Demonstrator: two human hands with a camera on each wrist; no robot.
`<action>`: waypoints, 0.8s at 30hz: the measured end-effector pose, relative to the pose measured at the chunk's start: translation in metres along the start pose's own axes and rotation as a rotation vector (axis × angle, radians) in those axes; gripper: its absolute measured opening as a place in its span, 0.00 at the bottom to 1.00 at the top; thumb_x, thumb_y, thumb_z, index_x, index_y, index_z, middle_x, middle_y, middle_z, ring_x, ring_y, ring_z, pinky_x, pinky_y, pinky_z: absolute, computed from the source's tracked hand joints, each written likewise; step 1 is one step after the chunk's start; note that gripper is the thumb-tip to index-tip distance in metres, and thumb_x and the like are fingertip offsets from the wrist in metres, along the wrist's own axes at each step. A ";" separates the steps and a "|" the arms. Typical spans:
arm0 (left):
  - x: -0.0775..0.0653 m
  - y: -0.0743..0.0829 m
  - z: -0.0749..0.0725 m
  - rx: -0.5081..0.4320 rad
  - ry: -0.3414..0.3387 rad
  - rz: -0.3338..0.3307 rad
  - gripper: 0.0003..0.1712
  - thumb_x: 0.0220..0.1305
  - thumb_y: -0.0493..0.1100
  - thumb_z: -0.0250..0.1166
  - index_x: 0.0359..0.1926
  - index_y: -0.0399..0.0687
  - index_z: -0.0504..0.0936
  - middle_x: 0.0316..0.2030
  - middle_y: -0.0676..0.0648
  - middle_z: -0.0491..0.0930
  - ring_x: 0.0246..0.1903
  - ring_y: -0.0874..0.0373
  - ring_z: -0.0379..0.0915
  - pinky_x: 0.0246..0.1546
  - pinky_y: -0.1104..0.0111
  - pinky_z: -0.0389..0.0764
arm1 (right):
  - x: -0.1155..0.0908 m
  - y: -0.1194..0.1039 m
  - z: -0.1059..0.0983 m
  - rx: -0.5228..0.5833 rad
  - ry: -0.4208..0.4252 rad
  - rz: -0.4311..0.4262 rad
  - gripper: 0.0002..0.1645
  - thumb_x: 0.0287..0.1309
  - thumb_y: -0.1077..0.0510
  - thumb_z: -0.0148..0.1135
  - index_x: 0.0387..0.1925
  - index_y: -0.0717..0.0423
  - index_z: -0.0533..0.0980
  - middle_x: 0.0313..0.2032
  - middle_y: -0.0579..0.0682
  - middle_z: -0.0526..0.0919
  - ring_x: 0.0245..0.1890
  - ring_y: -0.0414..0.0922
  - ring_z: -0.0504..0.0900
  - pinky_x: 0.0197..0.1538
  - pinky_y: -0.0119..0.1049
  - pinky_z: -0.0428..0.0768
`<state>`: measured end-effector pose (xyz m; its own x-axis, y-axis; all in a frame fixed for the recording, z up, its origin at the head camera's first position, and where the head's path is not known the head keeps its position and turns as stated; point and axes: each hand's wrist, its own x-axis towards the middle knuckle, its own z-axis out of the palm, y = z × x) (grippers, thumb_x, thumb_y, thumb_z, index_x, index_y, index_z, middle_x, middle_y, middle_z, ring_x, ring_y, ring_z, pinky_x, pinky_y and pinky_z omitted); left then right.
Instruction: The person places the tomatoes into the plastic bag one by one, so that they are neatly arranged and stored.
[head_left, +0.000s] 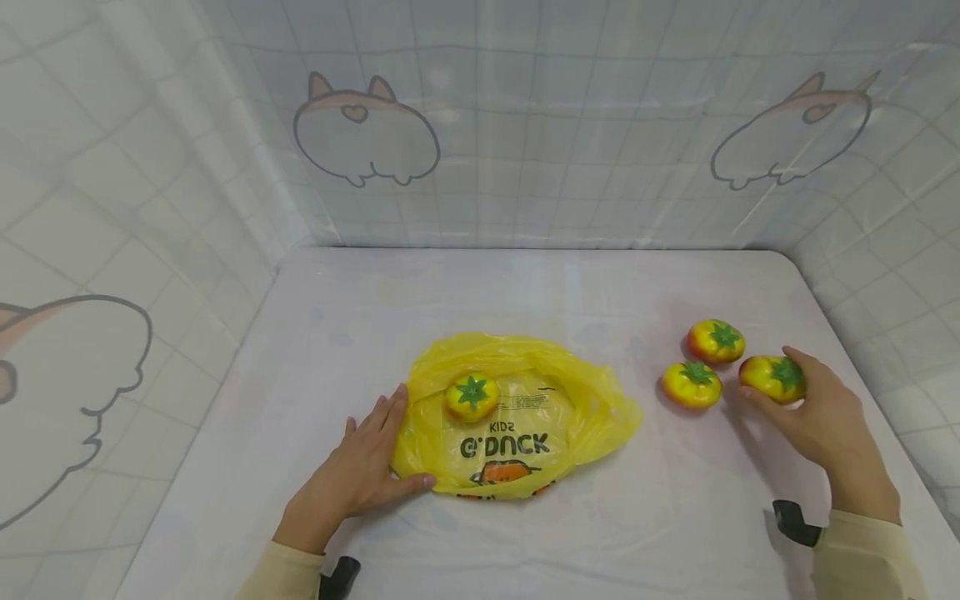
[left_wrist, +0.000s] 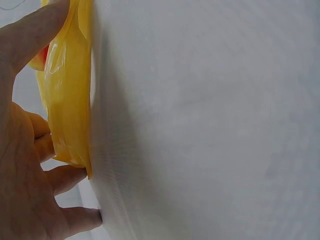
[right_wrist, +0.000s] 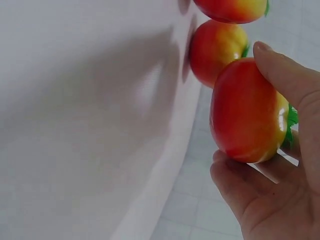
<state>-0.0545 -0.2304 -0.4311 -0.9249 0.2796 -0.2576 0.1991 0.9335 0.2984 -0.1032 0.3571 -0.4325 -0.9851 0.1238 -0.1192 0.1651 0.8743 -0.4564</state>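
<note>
My right hand (head_left: 832, 417) grips a red-and-yellow toy tomato (right_wrist: 247, 110) with a green leafy top, thumb on one side and fingers on the other. In the right wrist view it is held off the table. Close by on its left stand two more toy tomatoes, one farther back (head_left: 716, 341) and one nearer (head_left: 691, 385). A yellow plastic bag (head_left: 592, 417) with printed lettering lies with its mouth spread. Another toy tomato (head_left: 472, 397) sits within its rim at the left. My left hand (head_left: 360, 467) rests against the bag's left edge, fingers extended and thumb along the near edge.
A white cloth covers the table (head_left: 570, 542). Pale tiled-pattern curtains (head_left: 540, 167) with cartoon animal drawings enclose it at the back and both sides. A dark device (head_left: 797, 523) is at the right wrist, another (head_left: 340, 577) at the left.
</note>
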 end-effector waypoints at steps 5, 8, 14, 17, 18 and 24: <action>0.000 0.000 -0.001 0.004 -0.008 -0.005 0.76 0.52 0.84 0.62 0.83 0.44 0.39 0.81 0.38 0.48 0.78 0.36 0.49 0.68 0.28 0.55 | 0.000 -0.004 -0.003 0.023 0.047 -0.016 0.60 0.64 0.33 0.64 0.80 0.64 0.49 0.71 0.78 0.58 0.64 0.78 0.61 0.63 0.78 0.60; 0.000 0.001 -0.001 0.004 -0.009 -0.005 0.76 0.52 0.83 0.62 0.83 0.43 0.39 0.81 0.38 0.48 0.78 0.36 0.48 0.68 0.29 0.55 | -0.001 -0.008 -0.003 0.029 0.070 -0.033 0.60 0.65 0.34 0.65 0.80 0.64 0.49 0.70 0.78 0.59 0.64 0.78 0.62 0.64 0.77 0.60; 0.000 0.000 0.000 0.007 -0.014 -0.004 0.75 0.52 0.83 0.62 0.83 0.42 0.40 0.81 0.38 0.47 0.78 0.36 0.48 0.68 0.29 0.55 | -0.002 -0.019 -0.007 0.066 0.151 -0.078 0.57 0.64 0.40 0.68 0.79 0.64 0.51 0.71 0.77 0.60 0.67 0.78 0.61 0.67 0.75 0.58; 0.000 0.001 -0.001 0.006 -0.019 -0.007 0.75 0.52 0.83 0.62 0.83 0.42 0.40 0.81 0.38 0.46 0.78 0.36 0.48 0.69 0.29 0.55 | -0.002 -0.027 -0.012 0.089 0.190 -0.108 0.55 0.64 0.43 0.69 0.79 0.64 0.53 0.71 0.76 0.61 0.67 0.77 0.62 0.68 0.73 0.59; 0.000 0.001 -0.001 0.007 -0.020 -0.006 0.75 0.52 0.84 0.62 0.83 0.42 0.40 0.81 0.38 0.46 0.78 0.36 0.48 0.68 0.29 0.55 | -0.002 -0.029 -0.014 0.093 0.198 -0.117 0.55 0.64 0.43 0.69 0.79 0.64 0.53 0.72 0.75 0.61 0.67 0.76 0.62 0.69 0.73 0.59; 0.001 0.001 -0.001 0.006 -0.024 -0.004 0.76 0.52 0.84 0.62 0.83 0.42 0.40 0.81 0.38 0.46 0.78 0.36 0.48 0.68 0.29 0.55 | 0.000 -0.043 -0.022 0.098 0.217 -0.146 0.55 0.64 0.43 0.70 0.79 0.62 0.54 0.73 0.73 0.62 0.68 0.75 0.62 0.70 0.73 0.58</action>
<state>-0.0553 -0.2298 -0.4297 -0.9177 0.2815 -0.2804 0.1978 0.9357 0.2921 -0.1109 0.3297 -0.3937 -0.9842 0.1065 0.1413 0.0137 0.8420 -0.5393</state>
